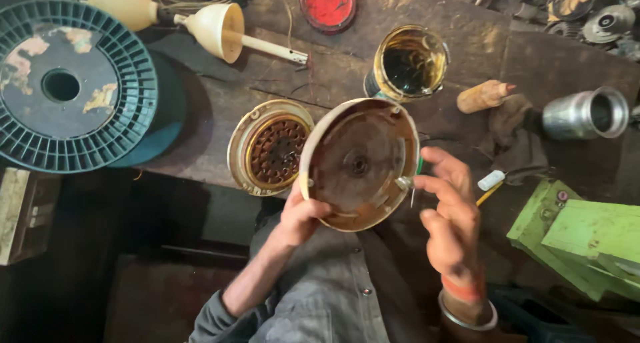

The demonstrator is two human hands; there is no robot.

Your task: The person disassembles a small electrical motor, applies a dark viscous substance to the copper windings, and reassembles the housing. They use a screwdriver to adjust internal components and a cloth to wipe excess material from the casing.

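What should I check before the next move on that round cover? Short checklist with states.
1. Left hand grips the round cover at its lower left rim: ok.
2. Right hand has its fingertips at the cover's right edge, by a small metal fitting: ok.
3. Green-handled tool under the right fingers, tip seated on the fitting: cannot tell.
4. Cover held clear above the bench, inner face toward the camera: ok.
5. Open tin of dark liquid right behind the cover's top edge, close enough to bump: not ok.
6. Motor part with copper windings lying flat on the bench: ok.
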